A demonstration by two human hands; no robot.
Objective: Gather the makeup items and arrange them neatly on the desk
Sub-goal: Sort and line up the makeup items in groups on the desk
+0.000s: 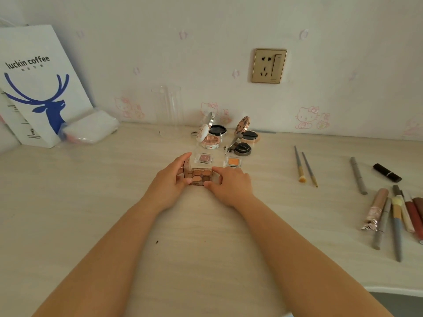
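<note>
Both hands, left hand [170, 177] and right hand [229, 183], pinch the clear-cased brown eyeshadow palette [201, 176]; square it at six o'clock of the two small single shadows [205, 158].

— What are the hands doing?
— Both grip a small clear-cased eyeshadow palette with brown pans [201, 176] on the pale wood-grain desk [91, 202]: left hand [170, 179] curled round its left side, right hand [229, 183] pinching its right edge.
— And behind it?
— Two clear single-pan cases, one pink [204, 158], one orange [233, 161]; farther back, four open round compacts [229, 133].
— To the right?
— Two thin grey-handled brushes [305, 167], a grey pencil [358, 175], a black lipstick tube [387, 172], and a loose cluster of tubes and brushes [393, 216].
</note>
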